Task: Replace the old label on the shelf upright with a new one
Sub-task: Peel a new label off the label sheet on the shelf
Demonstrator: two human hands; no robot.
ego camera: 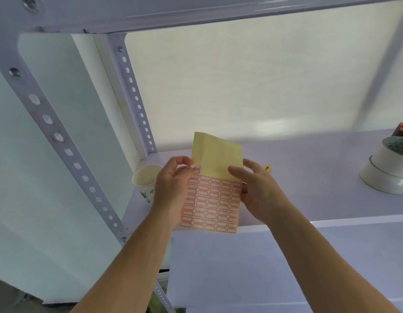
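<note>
A yellow sheet of small red-bordered labels (213,199) is held upright over the front of the shelf board (309,168), its upper part bare backing paper. My left hand (173,188) grips the sheet's left edge, thumb and fingertips pinching at a label with writing near the top left corner. My right hand (257,190) holds the right edge, thumb lying across the backing. The perforated shelf upright (58,136) runs diagonally on the left, with reddish smudges around its holes; I see no label on it.
A paper cup (145,180) with a blue-green print stands at the shelf's left end. Two stacked rolls of white tape (387,170) sit at the right, an orange-black object (402,129) behind them. A small yellow item (268,168) lies behind my right hand. A rear upright (134,91) stands at the back.
</note>
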